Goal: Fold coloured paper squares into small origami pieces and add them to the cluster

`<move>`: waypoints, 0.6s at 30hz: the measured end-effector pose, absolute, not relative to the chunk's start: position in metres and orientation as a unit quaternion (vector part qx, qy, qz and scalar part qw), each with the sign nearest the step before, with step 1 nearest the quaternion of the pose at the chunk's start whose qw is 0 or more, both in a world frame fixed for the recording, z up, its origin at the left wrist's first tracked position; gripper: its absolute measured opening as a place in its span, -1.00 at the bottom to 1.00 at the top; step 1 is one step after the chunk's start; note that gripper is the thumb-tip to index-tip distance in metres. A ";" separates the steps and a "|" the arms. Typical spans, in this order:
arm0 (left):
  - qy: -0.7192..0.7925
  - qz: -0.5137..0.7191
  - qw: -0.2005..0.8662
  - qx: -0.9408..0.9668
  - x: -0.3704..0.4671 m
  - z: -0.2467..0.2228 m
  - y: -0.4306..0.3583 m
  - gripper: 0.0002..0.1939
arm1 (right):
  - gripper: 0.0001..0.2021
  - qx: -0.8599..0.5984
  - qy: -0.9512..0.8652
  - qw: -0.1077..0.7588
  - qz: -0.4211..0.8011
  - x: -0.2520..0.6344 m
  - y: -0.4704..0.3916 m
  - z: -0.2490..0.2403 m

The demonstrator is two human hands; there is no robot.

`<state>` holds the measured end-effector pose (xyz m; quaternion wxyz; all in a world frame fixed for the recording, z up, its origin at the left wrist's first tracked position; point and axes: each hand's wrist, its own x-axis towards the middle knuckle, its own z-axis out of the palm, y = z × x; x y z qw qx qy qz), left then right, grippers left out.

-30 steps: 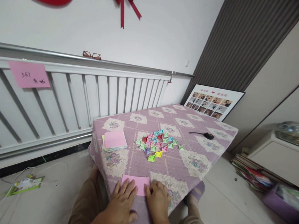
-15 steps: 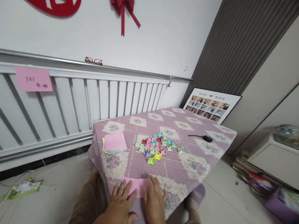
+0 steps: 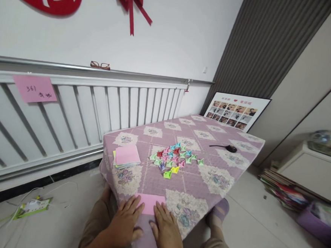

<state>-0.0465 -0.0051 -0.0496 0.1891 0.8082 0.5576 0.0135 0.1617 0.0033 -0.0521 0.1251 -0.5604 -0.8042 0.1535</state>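
Observation:
A pink paper (image 3: pixel 149 205), oblong and apparently folded, lies flat near the front edge of the cloth-covered table. My left hand (image 3: pixel 127 217) rests on its left end, fingers stretched out and thumb apart. On the right end lie the fingers of my right hand (image 3: pixel 167 226), also extended and flat. Beyond the hands sits a cluster of small folded paper shapes (image 3: pixel 175 159) in green, pink, blue, red, yellow and purple. To their left is a stack of square paper sheets (image 3: pixel 127 156) with a pink one on top.
A black object with a thin handle (image 3: pixel 231 148) lies on the table's right part. The patterned tablecloth (image 3: pixel 158 146) reaches a white radiator (image 3: pixel 99 104) behind. A photo board (image 3: pixel 234 112) leans at the far corner. A power strip (image 3: pixel 35 208) lies on the floor at left.
My left hand has shifted left and my right hand slightly, so more of the pink paper's middle shows between them. The camera view has tilted a little.

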 end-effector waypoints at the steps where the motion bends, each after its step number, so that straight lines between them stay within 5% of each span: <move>1: 0.570 0.017 0.183 0.801 -0.050 -0.049 -0.005 -0.19 | -0.52 -0.569 -0.799 0.123 0.150 0.164 0.002 -0.052; 13: 0.544 0.060 0.076 0.834 -0.048 -0.041 0.013 -0.64 | -0.52 -0.589 -0.789 0.125 0.122 0.163 -0.002 -0.050; 18: 0.490 0.056 0.081 0.866 -0.043 -0.037 0.019 -0.68 | -0.54 -0.588 -0.789 0.141 0.108 0.164 -0.002 -0.053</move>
